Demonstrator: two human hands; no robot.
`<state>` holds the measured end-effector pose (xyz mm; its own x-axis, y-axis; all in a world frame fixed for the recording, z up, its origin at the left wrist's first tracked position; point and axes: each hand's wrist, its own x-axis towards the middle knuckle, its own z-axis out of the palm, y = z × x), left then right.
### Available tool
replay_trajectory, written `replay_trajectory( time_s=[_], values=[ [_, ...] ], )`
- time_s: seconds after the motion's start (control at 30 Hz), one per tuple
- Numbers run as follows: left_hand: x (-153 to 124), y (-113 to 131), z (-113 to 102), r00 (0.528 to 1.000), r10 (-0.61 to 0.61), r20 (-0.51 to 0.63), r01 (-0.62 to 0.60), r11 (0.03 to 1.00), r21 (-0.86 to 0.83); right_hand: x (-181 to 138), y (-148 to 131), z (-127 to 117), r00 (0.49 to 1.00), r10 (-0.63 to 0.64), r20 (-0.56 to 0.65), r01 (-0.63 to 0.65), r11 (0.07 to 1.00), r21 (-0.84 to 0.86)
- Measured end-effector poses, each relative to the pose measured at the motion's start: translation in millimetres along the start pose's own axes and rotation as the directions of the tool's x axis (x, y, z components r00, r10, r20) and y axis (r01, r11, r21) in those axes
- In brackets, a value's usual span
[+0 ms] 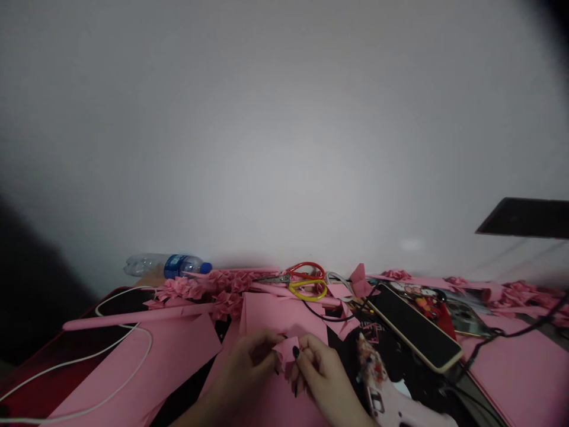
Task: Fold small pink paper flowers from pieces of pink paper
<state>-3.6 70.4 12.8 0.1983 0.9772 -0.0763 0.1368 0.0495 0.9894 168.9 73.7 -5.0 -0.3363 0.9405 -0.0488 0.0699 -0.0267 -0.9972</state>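
My left hand (251,363) and my right hand (320,369) meet low in the middle of the view, both pinching a small folded piece of pink paper (287,350). The fingers of each hand are curled onto it, and the right hand's nails are dark. Under the hands lies a large pink paper sheet (275,317). Behind them sits a heap of small folded pink paper flowers (208,290).
Red-handled scissors (302,271) and yellow-handled scissors (309,290) lie by the wall. A plastic water bottle (166,265) lies on its side at the left. A phone (415,326), a pink glue gun (391,397), a white cable (111,350) and a rolled pink paper tube (133,317) surround the hands.
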Motion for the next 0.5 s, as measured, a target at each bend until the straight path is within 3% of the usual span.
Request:
replay_trajectory(
  time_s=[0.17,0.37,0.5],
  values=[
    [-4.8,6.2,-3.6,0.987,0.115,0.112,-0.116,0.993,0.000,0.6,-0.7,-1.1,1.000,-0.001,-0.016,0.001,1.000,0.017],
    [-7.3,6.7,-5.5,0.992,-0.012,0.129,0.029,0.991,-0.131,-2.2,-7.3,-0.9,1.000,0.014,-0.004,-0.014,1.000,-0.007],
    [-4.7,0.2,-3.2,0.992,-0.077,0.104,0.085,0.994,-0.071,-2.7,-10.3,-0.2,1.000,0.016,0.021,-0.016,1.000,0.026]
  ],
)
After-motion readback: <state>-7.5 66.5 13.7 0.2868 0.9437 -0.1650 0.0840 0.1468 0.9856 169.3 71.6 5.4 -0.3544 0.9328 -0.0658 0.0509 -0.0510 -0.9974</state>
